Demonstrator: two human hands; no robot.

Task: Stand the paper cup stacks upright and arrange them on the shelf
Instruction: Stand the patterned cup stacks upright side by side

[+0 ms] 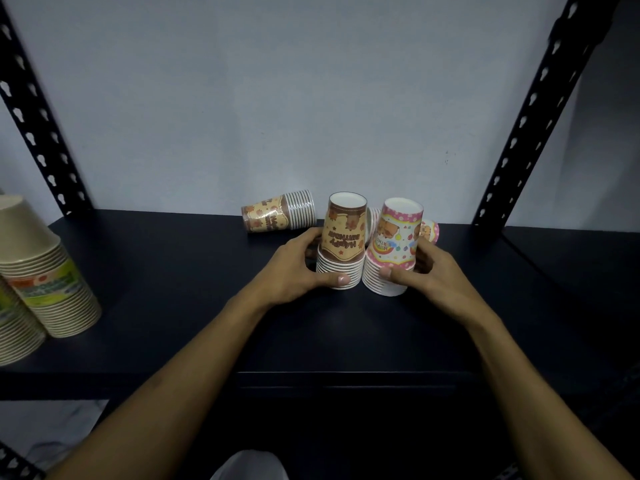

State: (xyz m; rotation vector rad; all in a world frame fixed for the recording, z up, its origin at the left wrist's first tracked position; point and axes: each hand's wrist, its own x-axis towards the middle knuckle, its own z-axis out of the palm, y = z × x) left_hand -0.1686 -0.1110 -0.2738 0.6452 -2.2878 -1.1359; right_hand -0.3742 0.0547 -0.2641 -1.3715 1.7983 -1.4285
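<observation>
- Left hand (304, 268) grips brown cup stack (343, 240); rims down, upright, mid-shelf (173, 271).
- Right hand (420, 271) grips pink cup stack (394, 247); rims down, tilted left, touching the brown one at the base.
- Third stack (278, 215) lies on its side near the back edge; another lying stack (428, 231) mostly hidden behind the pink one.
- Beige cup stacks (45, 271) at left edge, well apart.
- Bare shelf surface toward the front edge and right.
</observation>
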